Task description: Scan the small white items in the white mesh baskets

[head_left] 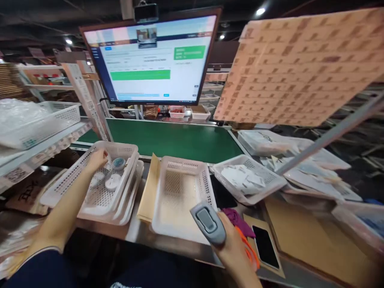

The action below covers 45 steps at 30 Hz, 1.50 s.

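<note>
My left hand (pixel 97 159) reaches into the white plastic basket (pixel 124 149) on the left, its fingers curled together; what they hold, if anything, is hidden. Beside it in that basket lie a round container with a blue-grey lid (pixel 119 163) and a round white container (pixel 113 181). A grey handheld barcode scanner (pixel 208 224) is in my right hand (pixel 230 239), held over the front right corner of the middle white basket (pixel 183 192). Nothing shows inside the middle basket.
Behind the baskets runs a green conveyor belt (pixel 171 138), with a monitor (pixel 150 60) above. On the right are a basket of white slips (pixel 243 178), a phone (pixel 265 246) and flat cardboard (pixel 324 240). A metal bar (pixel 330 134) slants across the right.
</note>
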Available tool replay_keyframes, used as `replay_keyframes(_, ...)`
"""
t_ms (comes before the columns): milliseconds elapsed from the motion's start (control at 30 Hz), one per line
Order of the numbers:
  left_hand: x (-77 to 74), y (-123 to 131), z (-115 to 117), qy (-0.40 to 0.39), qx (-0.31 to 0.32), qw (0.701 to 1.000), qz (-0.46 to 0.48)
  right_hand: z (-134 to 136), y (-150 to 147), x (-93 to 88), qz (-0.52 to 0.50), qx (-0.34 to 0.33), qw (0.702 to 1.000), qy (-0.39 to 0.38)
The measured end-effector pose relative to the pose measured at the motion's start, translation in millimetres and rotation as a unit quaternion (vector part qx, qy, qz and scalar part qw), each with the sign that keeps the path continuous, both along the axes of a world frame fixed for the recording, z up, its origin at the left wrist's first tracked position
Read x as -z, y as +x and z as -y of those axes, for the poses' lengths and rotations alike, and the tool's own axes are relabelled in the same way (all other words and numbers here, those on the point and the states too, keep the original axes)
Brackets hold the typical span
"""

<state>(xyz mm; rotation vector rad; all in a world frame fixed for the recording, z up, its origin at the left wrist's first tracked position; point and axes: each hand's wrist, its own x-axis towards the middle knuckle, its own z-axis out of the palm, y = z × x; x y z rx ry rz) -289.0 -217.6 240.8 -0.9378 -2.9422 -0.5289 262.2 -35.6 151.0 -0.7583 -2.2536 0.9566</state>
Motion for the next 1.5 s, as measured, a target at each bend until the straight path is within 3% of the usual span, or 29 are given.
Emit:
replay_keyframes(100, -12.9, 43, -16, 0.069, 0.093, 0.993, 0.008, 2, -38, -38.0, 0.044, -0.056, 0.997, 0.03)
replay_keyframes(167, -4.9, 83, -29, 0.118, 0.154, 0.981, 0.032, 5, -60, -56.8, 0.084, -0.068, 0.994, 0.03)
replay_keyframes(267, 27.2, 144, -54, 0.182, 0.194, 0.961, 0.072, 9, -81, -71.7, 0.167, -0.075, 0.983, 0.025)
replay_keyframes(333, 54.8, 180, -70, 0.203, 0.194, 0.955, 0.101, 11, -84, -71.9, 0.219, -0.085, 0.972, 0.022)
replay_keyframes(400, 78.8, 208, -81, 0.169, 0.199, 0.957, 0.127, 12, -80, -64.3, 0.255, -0.095, 0.962, 0.012)
replay_keyframes(467, 91.0, 221, -82, 0.105, 0.224, 0.957, 0.154, 12, -68, -50.9, 0.281, -0.087, 0.956, -0.006)
replay_keyframes(567, 79.8, 202, -63, 0.06, 0.274, 0.952, 0.124, 7, -37, -26.6, 0.311, -0.061, 0.947, -0.046)
replay_keyframes(633, 60.1, 163, -42, 0.034, 0.272, 0.961, 0.042, 2, -16, -12.7, 0.322, -0.047, 0.943, -0.069)
replay_keyframes(733, 40.2, 91, -11, -0.112, 0.217, 0.969, -0.032, 1, 1, -2.9, 0.311, -0.029, 0.947, -0.078)
replay_keyframes(800, 43.5, 55, 4, -0.212, 0.187, 0.959, -0.014, 6, -1, -5.6, 0.283, -0.033, 0.955, -0.082)
replay_keyframes(900, 59.7, 33, 16, -0.27, 0.176, 0.946, 0.014, 20, -21, -23.3, 0.25, -0.068, 0.963, -0.069)
replay_keyframes(1000, 54.8, 42, 19, -0.27, 0.173, 0.947, -0.033, 33, -52, -55.2, 0.247, -0.105, 0.963, -0.024)
replay_keyframes(1133, 7.4, 76, 7, -0.195, 0.139, 0.951, -0.196, 49, -100, -106.8, 0.271, -0.156, 0.948, 0.061)
replay_keyframes(1233, -18.4, 117, -15, -0.127, 0.165, 0.937, -0.279, 56, -132, -134.6, 0.292, -0.168, 0.933, 0.131)
replay_keyframes(1367, -12.6, 162, -52, -0.103, 0.277, 0.921, -0.253, 51, -147, -139.6, 0.325, -0.12, 0.924, 0.161)
replay_keyframes(1433, -2.5, 160, -69, -0.101, 0.351, 0.912, -0.186, 41, -136, -129.2, 0.343, -0.088, 0.925, 0.138)
replay_keyframes(1500, 6.2, 134, -81, -0.086, 0.376, 0.915, -0.115, 28, -114, -113.8, 0.361, -0.057, 0.926, 0.097)
